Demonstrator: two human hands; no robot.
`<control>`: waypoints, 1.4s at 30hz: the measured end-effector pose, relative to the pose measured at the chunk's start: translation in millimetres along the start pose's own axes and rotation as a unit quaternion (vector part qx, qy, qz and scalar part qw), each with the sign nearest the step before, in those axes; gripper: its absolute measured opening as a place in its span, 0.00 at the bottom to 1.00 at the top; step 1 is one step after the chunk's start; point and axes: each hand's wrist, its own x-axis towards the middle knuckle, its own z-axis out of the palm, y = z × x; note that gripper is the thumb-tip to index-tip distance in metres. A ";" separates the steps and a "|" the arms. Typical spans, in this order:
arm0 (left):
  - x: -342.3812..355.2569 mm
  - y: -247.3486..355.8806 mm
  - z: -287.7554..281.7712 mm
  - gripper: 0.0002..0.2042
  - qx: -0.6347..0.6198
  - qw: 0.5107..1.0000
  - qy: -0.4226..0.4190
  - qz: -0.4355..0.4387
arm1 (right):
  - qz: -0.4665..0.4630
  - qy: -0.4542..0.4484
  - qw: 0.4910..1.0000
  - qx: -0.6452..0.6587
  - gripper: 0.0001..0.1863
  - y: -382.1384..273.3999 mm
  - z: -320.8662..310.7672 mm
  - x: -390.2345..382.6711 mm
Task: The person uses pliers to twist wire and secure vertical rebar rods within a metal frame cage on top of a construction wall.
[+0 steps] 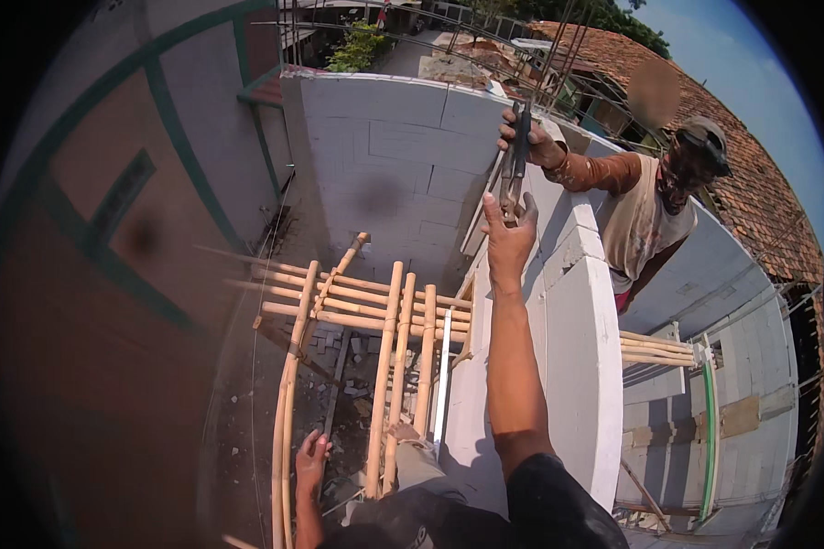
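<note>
Head view: my right hand (508, 240) is stretched up along the top of the white block wall (577, 366), fingers spread and just touching the low end of a dark metal tool (515, 165), not closed round it yet. A co-worker's hand (533, 142) grips the tool's upper part from the other side of the wall, so by my reckoning the hand-over is abt halfway: tool reached, not taken. My left hand (309, 457) is down low, wrapped on a bamboo pole (288, 403) of the scaffold (384, 311) I'm standing on.

Surface & room: wall top is bare pale block, courses laid w/ joints showing. Open air, sunny. Painted wall w/ green trim on my left, rubble on the ground far below, tiled roof (751, 192) behind the co-worker.
</note>
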 end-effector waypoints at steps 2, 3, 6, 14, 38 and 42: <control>11.5 41.8 41.6 0.28 0.010 1.000 -0.001 0.025 | -0.044 0.028 0.997 0.058 0.20 -1.8 -4.3 30.0; 14.2 56.7 58.1 0.28 0.001 1.000 0.021 0.014 | 0.001 0.017 0.999 -0.036 0.17 1.3 -16.5 52.1; -4.6 52.0 55.9 0.27 -0.006 0.995 0.103 -0.010 | -0.002 0.000 0.999 0.033 0.11 -23.4 14.9 53.8; 11.7 167.1 127.8 0.25 0.074 0.987 0.135 -0.053 | 0.214 -0.232 0.944 0.098 0.13 74.2 63.9 -4.2; 409.3 458.8 440.9 0.09 0.583 0.688 -0.224 0.371 | 0.442 -0.403 0.739 0.310 0.16 285.4 57.4 269.2; 415.8 488.2 446.9 0.09 0.666 0.626 -0.203 0.351 | 0.468 -0.551 0.645 0.247 0.14 296.1 78.9 300.6</control>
